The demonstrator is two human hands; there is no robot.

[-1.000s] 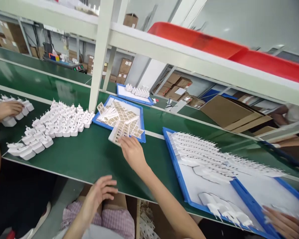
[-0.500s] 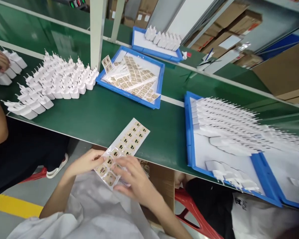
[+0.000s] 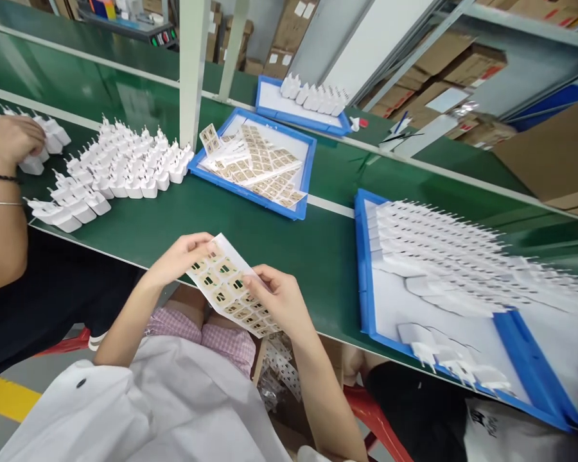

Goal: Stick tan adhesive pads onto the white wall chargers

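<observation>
Between my two hands is a sheet of stickers (image 3: pixel 226 282), white-backed with rows of tan labels that have dark cut-outs. My left hand (image 3: pixel 185 256) pinches its upper left corner. My right hand (image 3: pixel 279 295) grips the right long edge, thumb on the face and fingers behind, partly hidden. The sheet is tilted over the table's front edge, above my lap. Beyond it on the green table, a blue tray (image 3: pixel 296 208) holds a loose pile of similar sticker sheets (image 3: pixel 270 151).
Many white plug adapters (image 3: pixel 130 167) stand at left, near a co-worker's hand (image 3: pixel 17 138). At right, a blue tray (image 3: pixel 363 276) carries rows of white adapters (image 3: pixel 438 250). Another blue tray (image 3: pixel 270 106) lies at the back. Below the edge, an open carton holds scrap sheets (image 3: pixel 282 369).
The sheet has turned from leaning up to the right to leaning up to the left. My right hand has moved to its right edge, my left to its upper corner.
</observation>
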